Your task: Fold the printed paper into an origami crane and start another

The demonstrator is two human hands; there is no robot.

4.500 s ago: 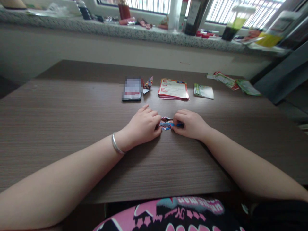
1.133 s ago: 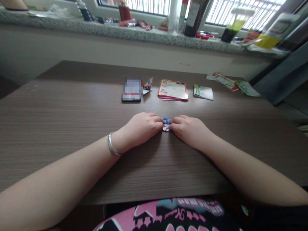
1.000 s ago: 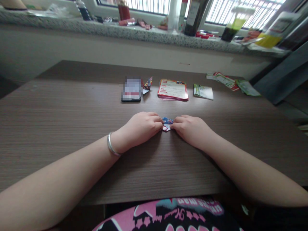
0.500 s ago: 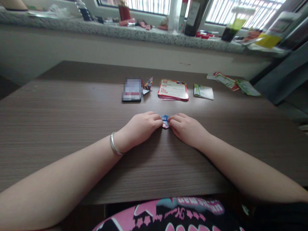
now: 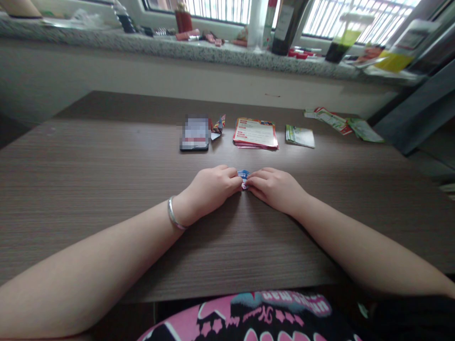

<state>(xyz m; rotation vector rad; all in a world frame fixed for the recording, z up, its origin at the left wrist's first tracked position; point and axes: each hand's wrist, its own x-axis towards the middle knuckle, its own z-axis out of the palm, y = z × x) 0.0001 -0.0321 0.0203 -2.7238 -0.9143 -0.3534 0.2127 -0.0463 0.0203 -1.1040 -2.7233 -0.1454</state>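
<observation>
Partly hidden, small folded paper [image 5: 243, 174], blue far side, red-and-white near edge

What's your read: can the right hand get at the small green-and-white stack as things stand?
Probably yes: only tabletop shows between the right hand and the green-and-white stack beyond it, though the hand would likely have to let go of the blue folded paper first.

At eight o'clock, a smooth silver bangle [image 5: 171, 213] circles the wrist of the left hand [image 5: 215, 187]. At six o'clock, the clothing [image 5: 263, 322] is black and pink, printed with stars and lettering. Black cloth [image 5: 415, 317] shows at four o'clock, below the right arm [image 5: 359, 237].
</observation>
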